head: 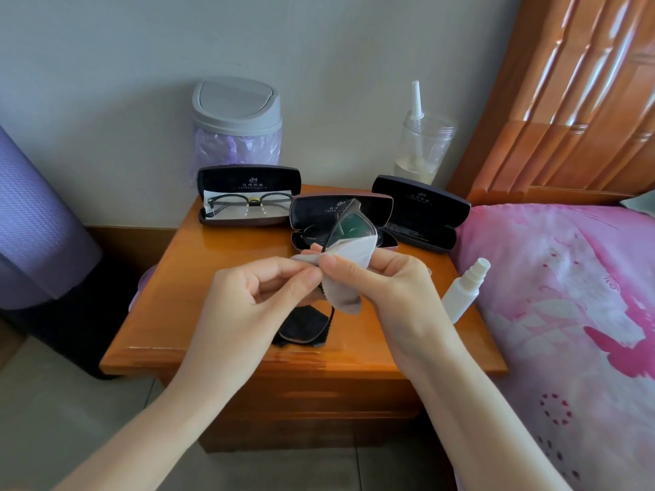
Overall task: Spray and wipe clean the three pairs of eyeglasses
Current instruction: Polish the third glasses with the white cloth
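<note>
Grip: the left hand pinches the glasses near the middle. The right hand pinches the grey cloth round the top lens. Both hands are closed tight on what they hold.
Where: the glasses are up in the air over the table. They stand on end, with one lens above the hands and one below.
Writing: each case lid has a small white logo and a line of white signs. They are too small to read.
Cases: three, all open, in a row at the back of the table. They are the left case, the middle case and the right case.
Pairs: one in the hands and a second pair in the left case. Dark rims show in the middle case, partly hidden, so I cannot tell for sure.
Cloths: two. The grey one is in the hands, and a black cloth lies flat on the table under them.
Spray: one white bottle lies at the right edge of the table, against the pink bed.
Behind: one grey bin with a purple bag, and one clear jar.
</note>
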Tool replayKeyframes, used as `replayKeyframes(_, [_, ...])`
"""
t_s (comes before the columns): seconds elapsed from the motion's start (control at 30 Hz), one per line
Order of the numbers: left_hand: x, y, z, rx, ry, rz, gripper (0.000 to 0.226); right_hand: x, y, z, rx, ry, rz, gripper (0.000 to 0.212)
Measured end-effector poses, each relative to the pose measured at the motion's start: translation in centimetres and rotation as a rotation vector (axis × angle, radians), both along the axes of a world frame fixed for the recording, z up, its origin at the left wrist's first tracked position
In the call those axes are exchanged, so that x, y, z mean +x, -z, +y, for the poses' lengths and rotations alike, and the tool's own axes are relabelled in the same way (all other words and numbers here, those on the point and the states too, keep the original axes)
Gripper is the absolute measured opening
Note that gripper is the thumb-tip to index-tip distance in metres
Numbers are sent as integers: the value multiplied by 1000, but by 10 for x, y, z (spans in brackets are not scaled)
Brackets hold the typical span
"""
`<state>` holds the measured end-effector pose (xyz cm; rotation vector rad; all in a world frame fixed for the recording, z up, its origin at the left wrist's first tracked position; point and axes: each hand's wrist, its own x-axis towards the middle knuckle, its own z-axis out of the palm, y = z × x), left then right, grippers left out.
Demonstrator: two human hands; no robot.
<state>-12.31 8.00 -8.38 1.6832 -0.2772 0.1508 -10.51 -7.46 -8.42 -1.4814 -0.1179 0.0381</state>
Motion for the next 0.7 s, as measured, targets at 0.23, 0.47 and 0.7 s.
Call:
replayKeyframes(0.23, [0, 2, -1, 34, -4, -25, 14, 2, -11, 8, 221, 22, 54, 34])
replayKeyframes(0.47, [0, 5, -5, 34, 13, -40, 15, 10, -13, 6, 242, 128, 67, 38])
replayKeyframes(0.7, [-1, 5, -6, 42, -6, -69, 16, 10, -8, 3, 234, 194, 70, 32])
